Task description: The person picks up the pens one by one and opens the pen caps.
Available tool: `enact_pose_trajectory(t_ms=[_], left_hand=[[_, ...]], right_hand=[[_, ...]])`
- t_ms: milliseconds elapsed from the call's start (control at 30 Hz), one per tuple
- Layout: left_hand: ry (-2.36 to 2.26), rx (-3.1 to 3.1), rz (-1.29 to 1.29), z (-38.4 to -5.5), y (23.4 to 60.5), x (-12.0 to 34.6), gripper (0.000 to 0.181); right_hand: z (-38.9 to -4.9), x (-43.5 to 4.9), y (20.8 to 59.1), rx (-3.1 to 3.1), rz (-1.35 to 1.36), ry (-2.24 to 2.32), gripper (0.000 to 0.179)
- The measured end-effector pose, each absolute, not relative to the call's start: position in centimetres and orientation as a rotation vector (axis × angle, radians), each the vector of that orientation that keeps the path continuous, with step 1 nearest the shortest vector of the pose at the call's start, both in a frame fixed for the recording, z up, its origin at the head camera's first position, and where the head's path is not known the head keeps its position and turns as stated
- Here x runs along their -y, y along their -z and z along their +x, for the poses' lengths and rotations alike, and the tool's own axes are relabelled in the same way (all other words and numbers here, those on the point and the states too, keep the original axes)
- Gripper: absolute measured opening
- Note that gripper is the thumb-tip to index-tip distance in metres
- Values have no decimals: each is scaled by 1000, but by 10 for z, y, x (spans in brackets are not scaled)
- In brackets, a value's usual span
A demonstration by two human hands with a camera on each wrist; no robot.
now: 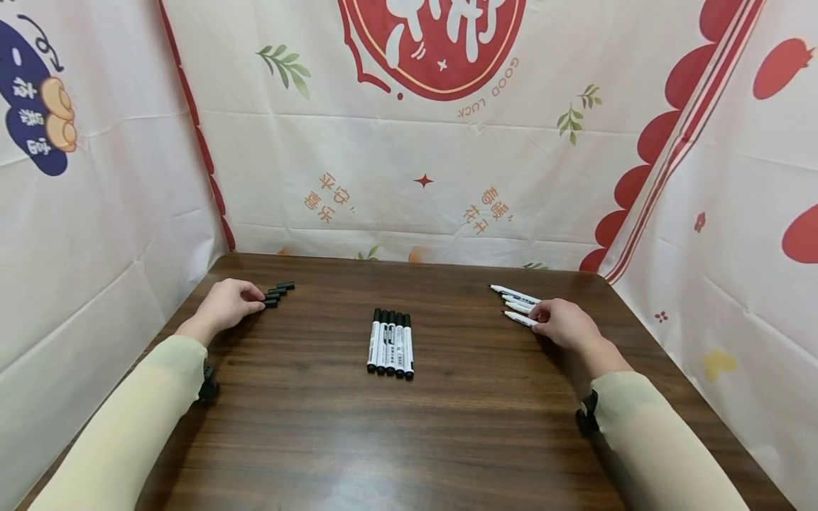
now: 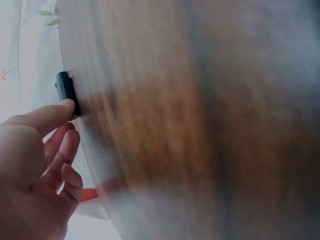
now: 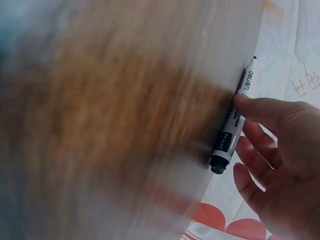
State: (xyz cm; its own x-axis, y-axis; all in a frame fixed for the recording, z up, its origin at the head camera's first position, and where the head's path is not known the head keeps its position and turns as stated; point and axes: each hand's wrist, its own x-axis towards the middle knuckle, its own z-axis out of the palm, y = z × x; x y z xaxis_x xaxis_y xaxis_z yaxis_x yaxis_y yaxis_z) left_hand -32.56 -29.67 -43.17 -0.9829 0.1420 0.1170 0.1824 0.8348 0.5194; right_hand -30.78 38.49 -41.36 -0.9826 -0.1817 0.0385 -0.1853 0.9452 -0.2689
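My left hand (image 1: 230, 305) is at the far left of the table, its thumb and fingers pinching a black marker cap (image 2: 67, 95). More black caps (image 1: 277, 292) lie in a slanting row just beyond its fingertips. Over at the far right, my right hand (image 1: 565, 325) pinches an uncapped whiteboard marker (image 3: 231, 125), white with a black label and a bare dark tip. Other uncapped white markers (image 1: 515, 293) lie alongside it, tips pointing left. Between the hands, several capped markers (image 1: 390, 344) form a neat side-by-side row, black caps toward the back.
The brown wooden table (image 1: 383, 426) has its back edge against a printed white cloth (image 1: 422, 149). Similar cloth walls (image 1: 115, 234) stand along the left and right sides. A dark band (image 1: 207, 383) sits on each wrist over pale sleeves.
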Motion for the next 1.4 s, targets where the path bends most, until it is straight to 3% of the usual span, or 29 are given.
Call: enact_pose_trajectory(t_ms=[1400], left_hand=[[961,2939,-179,-327,433,301,26]], right_hand=[[-315,-392,415,3050,182,-361,19]])
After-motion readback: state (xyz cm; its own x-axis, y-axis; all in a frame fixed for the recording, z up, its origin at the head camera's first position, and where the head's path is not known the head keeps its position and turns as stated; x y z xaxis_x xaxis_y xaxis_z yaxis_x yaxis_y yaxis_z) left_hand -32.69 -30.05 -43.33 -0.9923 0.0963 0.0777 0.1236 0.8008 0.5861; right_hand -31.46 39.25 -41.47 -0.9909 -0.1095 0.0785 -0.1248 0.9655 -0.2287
